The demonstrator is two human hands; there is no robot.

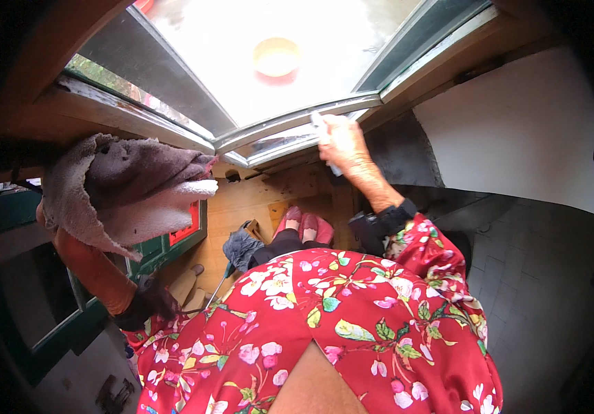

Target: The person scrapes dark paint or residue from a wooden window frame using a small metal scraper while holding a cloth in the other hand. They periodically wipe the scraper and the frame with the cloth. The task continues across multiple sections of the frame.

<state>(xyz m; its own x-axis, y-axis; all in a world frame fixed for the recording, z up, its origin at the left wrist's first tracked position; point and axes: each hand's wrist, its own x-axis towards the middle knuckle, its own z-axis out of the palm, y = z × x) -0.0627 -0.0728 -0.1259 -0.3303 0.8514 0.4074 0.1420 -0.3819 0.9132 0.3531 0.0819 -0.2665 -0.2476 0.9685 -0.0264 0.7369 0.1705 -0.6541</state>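
My right hand (343, 142) grips a whitish cloth or wad of paper (318, 124), pressed close to the pale wooden window frame (276, 135) ahead of me. Its lower end pokes out below my palm, and the hand is slightly blurred. Off to the left, a thick grey-and-white towel (136, 176) hangs bunched over my left hand (46, 215). Most of those fingers are hidden behind the cloth. Both wrists wear dark cuffs below red floral sleeves.
Glass sashes (162, 67) flank the bright opening; outside is a yellow basin (276, 57). Below are my feet in pink slippers (302, 225), a grey rag (245, 247) by a thin-shafted tool, and tan shoes (185, 284). A green door (17, 357) stands left, a white panel (519, 129) right.
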